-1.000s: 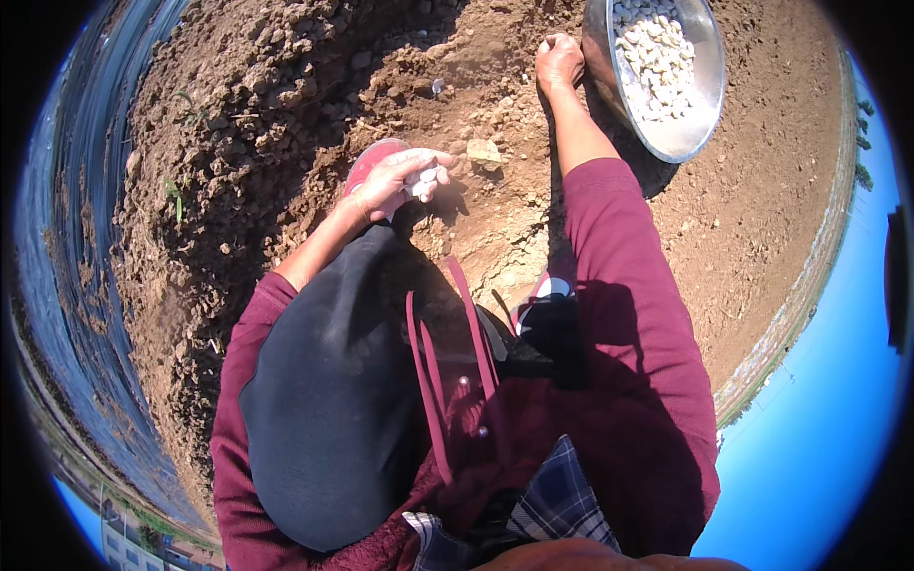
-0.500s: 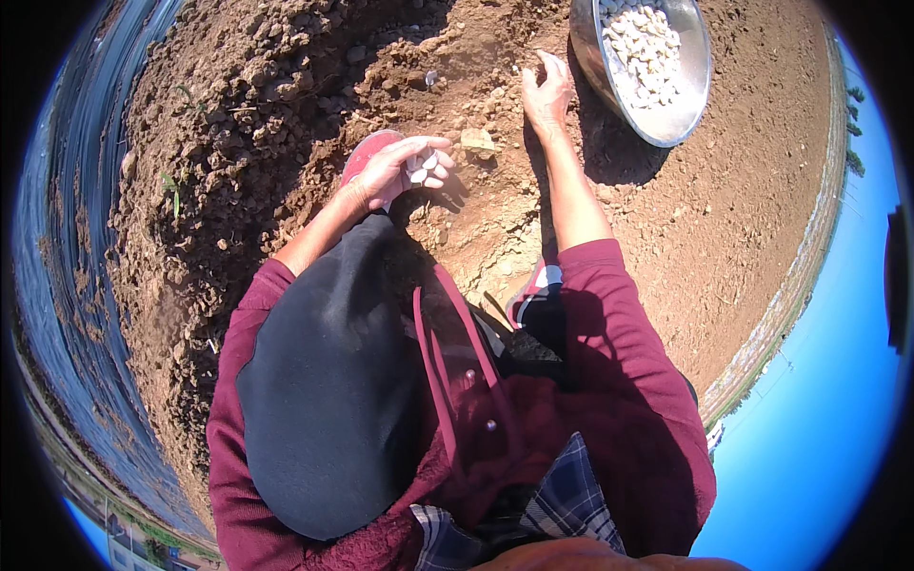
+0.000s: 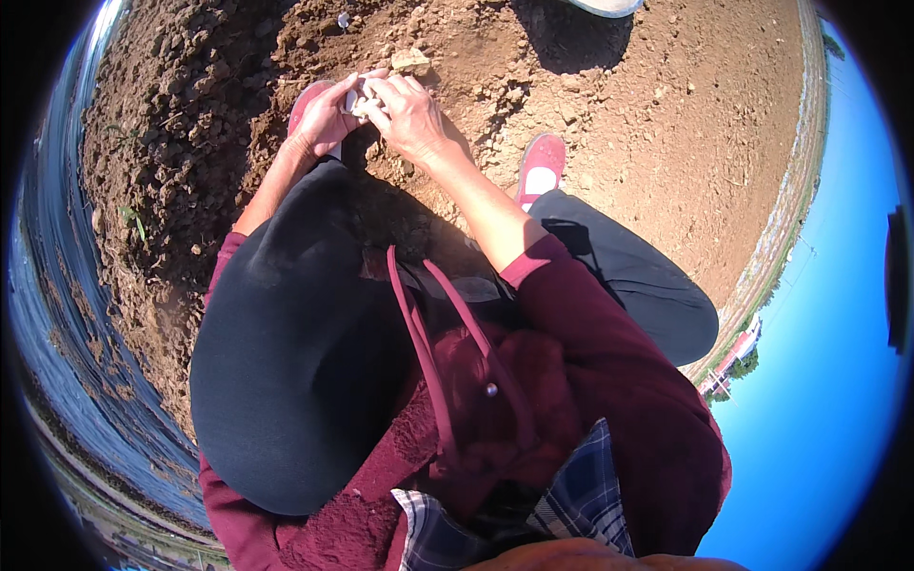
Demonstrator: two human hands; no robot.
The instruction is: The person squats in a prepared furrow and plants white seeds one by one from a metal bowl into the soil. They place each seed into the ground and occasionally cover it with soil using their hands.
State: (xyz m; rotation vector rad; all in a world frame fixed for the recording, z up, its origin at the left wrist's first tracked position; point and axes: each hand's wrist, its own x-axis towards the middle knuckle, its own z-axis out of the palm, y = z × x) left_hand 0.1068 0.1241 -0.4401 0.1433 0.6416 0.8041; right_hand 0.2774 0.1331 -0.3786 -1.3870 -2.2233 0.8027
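My left hand [image 3: 326,118] is cupped round several white garlic cloves [image 3: 355,101], just above a red shoe [image 3: 307,98]. Against it, my right hand [image 3: 411,121] has its fingers bent in over the cloves, thumb and fingertips closed together at one of them. The fingers partly hide how many cloves lie in the palm. One white clove [image 3: 344,19] sits on the soil beyond my hands. At the top edge only the rim of a metal bowl [image 3: 609,7] shows; its contents are out of view.
A pale clod [image 3: 410,62] lies just past my hands. Rough, lumpy soil [image 3: 181,181] rises on the left, with dark plastic sheeting [image 3: 57,314] beyond. My other red shoe [image 3: 544,157] stands on smoother soil [image 3: 666,171] to the right.
My right hand has come away from beside the bowl to the left and met my left hand at the cloves. The view has shifted, so the bowl is mostly out of frame.
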